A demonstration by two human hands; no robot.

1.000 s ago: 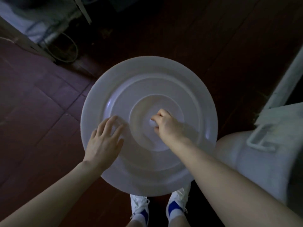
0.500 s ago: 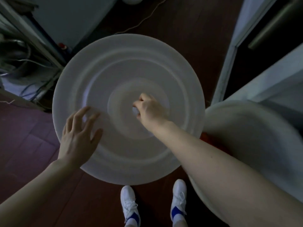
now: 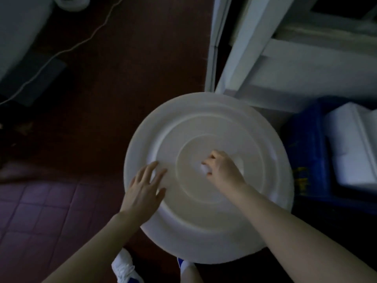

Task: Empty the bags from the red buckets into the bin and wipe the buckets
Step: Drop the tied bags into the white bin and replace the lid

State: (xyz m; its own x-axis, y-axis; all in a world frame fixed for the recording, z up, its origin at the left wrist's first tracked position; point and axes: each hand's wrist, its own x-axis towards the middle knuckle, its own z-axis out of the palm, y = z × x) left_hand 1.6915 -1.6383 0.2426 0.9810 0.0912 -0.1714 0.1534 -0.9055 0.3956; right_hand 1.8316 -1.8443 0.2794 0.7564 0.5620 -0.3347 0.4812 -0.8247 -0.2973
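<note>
A large round white lid [image 3: 208,227] with raised rings fills the middle of the head view, held flat above the floor. My right hand [image 3: 222,170] is closed around the small knob at the lid's centre. My left hand [image 3: 144,188] hovers with fingers spread over the lid's left edge; I cannot tell whether it touches. No red bucket, bag or bin body shows; whatever lies under the lid is hidden.
A blue crate [image 3: 306,160] holding white boxes [image 3: 355,148] stands right of the lid. A white door frame [image 3: 228,48] rises behind it. A white cable [image 3: 61,52] runs across the dark red floor at upper left. My white shoes [image 3: 124,268] are below the lid.
The lid, carried by its knob, has shifted to the right in view. The white bin seen on the right earlier is gone from view, and the blue crate has appeared there.
</note>
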